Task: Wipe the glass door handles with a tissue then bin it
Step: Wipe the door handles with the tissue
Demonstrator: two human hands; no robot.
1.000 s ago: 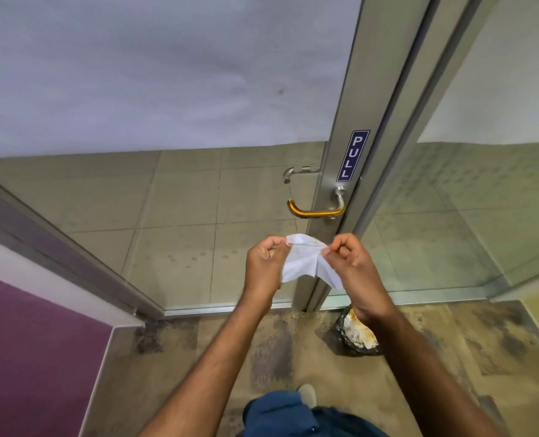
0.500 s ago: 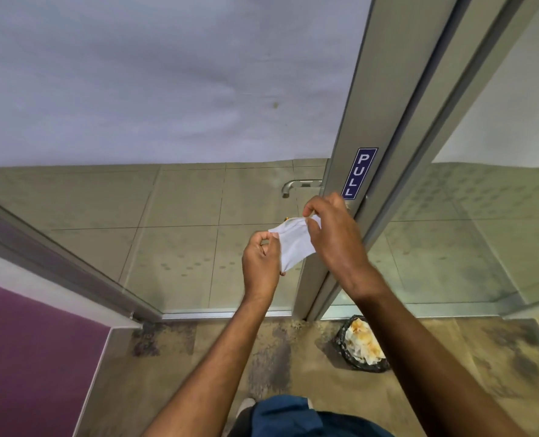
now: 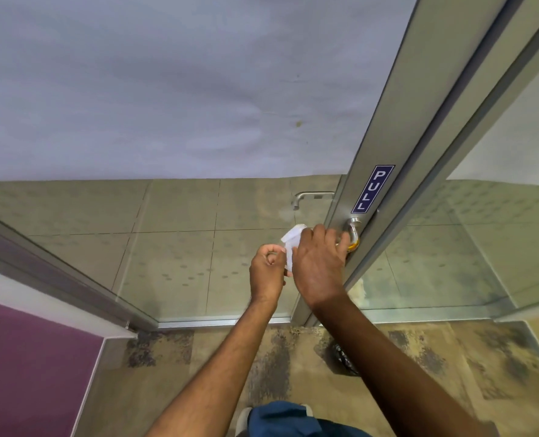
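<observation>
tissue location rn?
Head view, center: the tissue sits between the left hand and the right hand, just left of the door handle.

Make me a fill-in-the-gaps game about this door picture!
1. The blue sign on the door frame says ____.
2. The right hand presses a white ____ on the handle.
3. The wall panel at lower left is ____.

Missing words: PULL; tissue; purple
</observation>
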